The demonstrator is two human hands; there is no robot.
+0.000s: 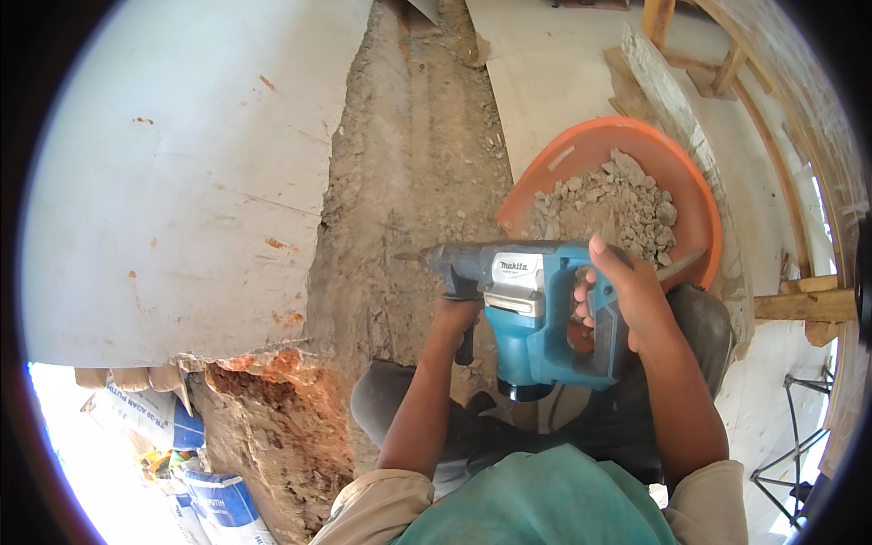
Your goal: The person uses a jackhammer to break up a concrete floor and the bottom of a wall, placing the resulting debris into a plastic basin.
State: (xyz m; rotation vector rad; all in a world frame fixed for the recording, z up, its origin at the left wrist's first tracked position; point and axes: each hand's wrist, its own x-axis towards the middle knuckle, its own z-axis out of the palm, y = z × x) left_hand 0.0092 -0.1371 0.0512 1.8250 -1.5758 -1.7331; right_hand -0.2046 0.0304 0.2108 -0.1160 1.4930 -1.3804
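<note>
I hold a teal and grey rotary hammer drill (536, 309) with both hands. My right hand (627, 295) is wrapped around its rear handle. My left hand (454, 313) grips the black side handle below the drill's front. The bit (411, 257) points left into a rough, chiselled channel of brown mortar and rubble (400, 182) that runs through the white plastered surface (182, 182).
An orange pan (704, 213) full of grey rubble sits right behind the drill. Wooden planks and scaffold pieces (799, 300) line the right. Printed cement bags (182, 454) lie at lower left. Exposed orange brick (263, 381) shows at the wall's broken edge.
</note>
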